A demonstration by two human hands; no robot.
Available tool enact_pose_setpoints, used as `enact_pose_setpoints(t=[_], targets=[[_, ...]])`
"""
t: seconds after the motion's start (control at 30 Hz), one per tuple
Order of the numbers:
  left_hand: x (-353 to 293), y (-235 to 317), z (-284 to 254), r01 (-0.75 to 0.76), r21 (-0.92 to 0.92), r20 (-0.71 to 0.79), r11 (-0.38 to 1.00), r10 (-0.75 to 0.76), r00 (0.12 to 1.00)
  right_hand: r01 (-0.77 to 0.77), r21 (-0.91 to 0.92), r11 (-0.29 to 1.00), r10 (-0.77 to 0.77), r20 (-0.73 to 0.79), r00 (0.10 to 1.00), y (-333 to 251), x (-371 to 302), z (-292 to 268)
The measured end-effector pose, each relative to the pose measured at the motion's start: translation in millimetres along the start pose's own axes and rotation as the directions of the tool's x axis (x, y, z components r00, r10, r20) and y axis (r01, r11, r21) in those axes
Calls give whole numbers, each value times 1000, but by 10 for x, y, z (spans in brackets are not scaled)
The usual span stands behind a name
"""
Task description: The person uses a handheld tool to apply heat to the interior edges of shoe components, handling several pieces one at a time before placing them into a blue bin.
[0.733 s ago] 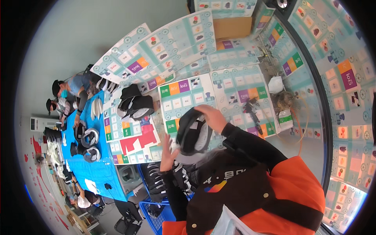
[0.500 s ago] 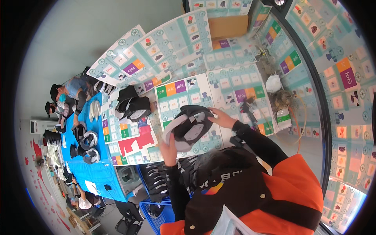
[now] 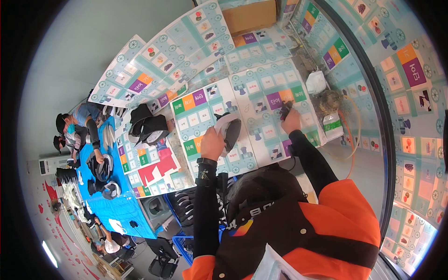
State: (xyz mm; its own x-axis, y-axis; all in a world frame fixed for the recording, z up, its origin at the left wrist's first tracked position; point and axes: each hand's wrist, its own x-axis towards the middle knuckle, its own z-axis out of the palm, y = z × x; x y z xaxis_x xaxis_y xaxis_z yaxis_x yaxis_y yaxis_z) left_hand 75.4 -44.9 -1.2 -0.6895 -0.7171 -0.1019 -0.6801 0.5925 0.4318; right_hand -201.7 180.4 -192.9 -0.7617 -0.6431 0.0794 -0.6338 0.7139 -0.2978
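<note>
Bright, even overhead light, soft shadows. Heavy fisheye bending, black vignette at rim. Mild blur at edges.

The left hand point(image 3: 212, 143) grips a black-and-white shoe point(image 3: 229, 131) on the surface point(image 3: 261, 100), which is covered with printed teal sheets. The right hand point(image 3: 291, 122) holds a small dark tool point(image 3: 284, 110) just beside it. More dark shoes point(image 3: 147, 126) lie further left.

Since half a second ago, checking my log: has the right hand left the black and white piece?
Yes. The right hand has let go of the black and white piece and gone right across the table mat, now on a small dark object.
</note>
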Motion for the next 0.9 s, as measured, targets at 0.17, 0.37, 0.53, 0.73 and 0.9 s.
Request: enact_pose_setpoints(t=[0.17, 0.37, 0.53, 0.73, 0.9], targets=[[27, 19, 38, 25, -29, 7, 999, -25, 1000, -684, 681, 263, -7, 710, 704, -452, -57, -506], [87, -34, 77, -25, -67, -49, 997, 22, 999, -508, 510, 694, -244, 830, 501, -1385, -296, -1093], [127, 12, 22, -61, -53, -53, 997, 58, 997, -255, 569, 782, -217, 632, 744, -1395, -385, -969], [81, 42, -6, 43, -29, 68, 999, -41, 997, -194, 523, 830, -199, 602, 773, -1384, -413, -923], [49, 26, -19, 70, -62, 62, 996, -66, 996, -184, 570, 801, -233, 579, 781, -1421, -447, -965]])
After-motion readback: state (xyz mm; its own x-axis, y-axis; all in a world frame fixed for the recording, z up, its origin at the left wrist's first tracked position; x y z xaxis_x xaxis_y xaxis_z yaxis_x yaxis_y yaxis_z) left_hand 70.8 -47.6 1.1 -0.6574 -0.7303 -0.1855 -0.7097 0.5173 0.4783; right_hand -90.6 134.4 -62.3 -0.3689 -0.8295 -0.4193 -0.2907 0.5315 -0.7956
